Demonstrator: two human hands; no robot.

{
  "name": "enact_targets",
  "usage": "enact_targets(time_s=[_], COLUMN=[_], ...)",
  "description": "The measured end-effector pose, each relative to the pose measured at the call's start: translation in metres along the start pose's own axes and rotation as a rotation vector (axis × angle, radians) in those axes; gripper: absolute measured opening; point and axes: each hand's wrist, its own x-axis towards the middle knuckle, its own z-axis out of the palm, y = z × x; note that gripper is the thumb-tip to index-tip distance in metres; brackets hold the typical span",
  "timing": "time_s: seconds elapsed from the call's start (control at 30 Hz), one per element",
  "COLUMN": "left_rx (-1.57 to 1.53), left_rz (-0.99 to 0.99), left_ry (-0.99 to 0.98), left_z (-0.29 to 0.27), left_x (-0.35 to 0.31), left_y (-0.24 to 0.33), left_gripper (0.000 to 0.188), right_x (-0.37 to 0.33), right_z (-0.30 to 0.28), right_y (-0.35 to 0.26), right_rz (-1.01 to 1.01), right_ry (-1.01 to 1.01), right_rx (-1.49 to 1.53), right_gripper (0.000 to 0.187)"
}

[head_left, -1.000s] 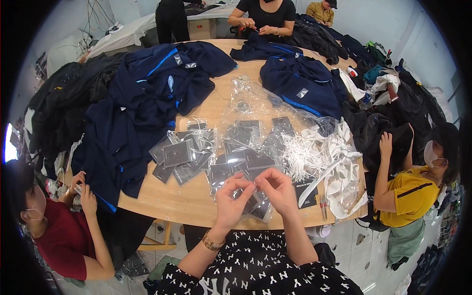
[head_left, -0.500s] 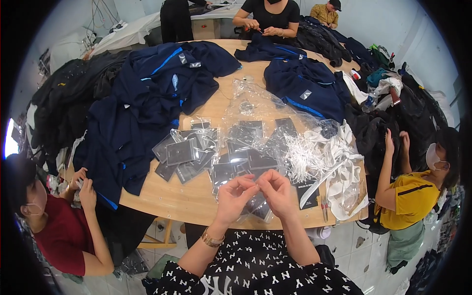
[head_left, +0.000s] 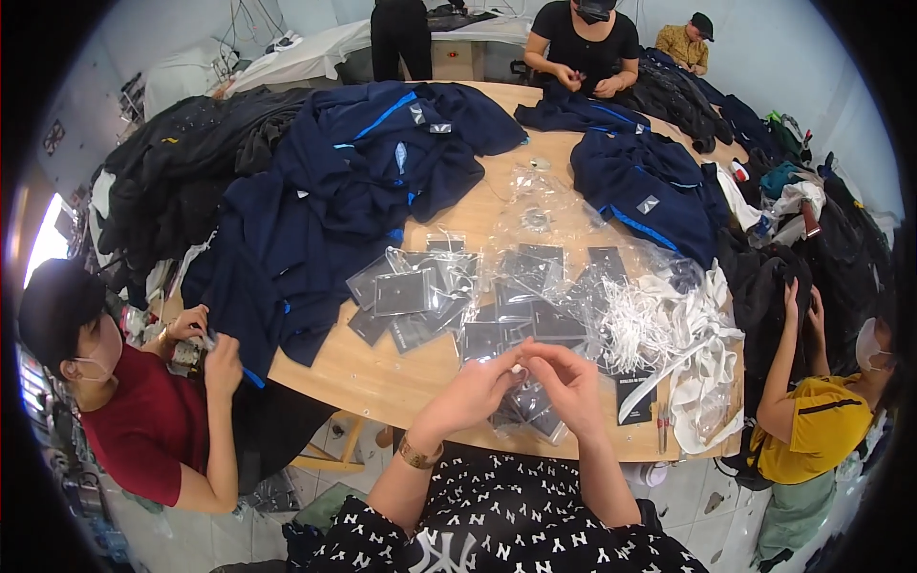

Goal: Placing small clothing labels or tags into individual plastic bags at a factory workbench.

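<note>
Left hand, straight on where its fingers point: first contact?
Likely the right hand: the left hand points its fingers toward it, close by in the picture, though exact depth is unclear.

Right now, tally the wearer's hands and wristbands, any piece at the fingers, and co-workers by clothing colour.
Left hand and right hand: 2
Gold wristband: 1
Small white piece: 1
Co-workers in black: 2
Co-worker in red: 1
Co-worker in yellow: 1
Co-worker in mustard: 1
Total: 9
</note>
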Motion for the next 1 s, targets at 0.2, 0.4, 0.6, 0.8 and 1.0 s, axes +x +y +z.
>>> enact_targets(time_s=[0.2,0.4,0.6,0.8,1.0], left_rx=[0.157,0.534,0.908,0.741,0.896], left_rz=[0.087,0.055,-0.181,0.095,0.267], left_ry=[0.381,0.906,0.471,0.397,0.173], left_z=[-0.060,-0.105,-0.058,0.021,0.096], left_x=[0.008,0.033,0.070,0.089,0.117], left_y=[-0.034,-0.042,-0.123,-0.108,-0.080], left_gripper=[0.036,0.037,0.049,0.034,0.049], right_x=[0.005,-0.001,-0.001,-0.002,-0.002], right_z=[-0.043,-0.092,-0.092,-0.097,-0.092], right_y=[0.000,0.017,0.045,0.061,0.064], right_rz=[-0.220,-0.073,0.021,0.021,-0.068], right_ry=[0.186,0.381,0.346,0.353,0.313], right_rx=[-0.533,-0.388,-0.275,-0.480,-0.750], right_gripper=[0.017,0.017,0.016,0.015,0.016])
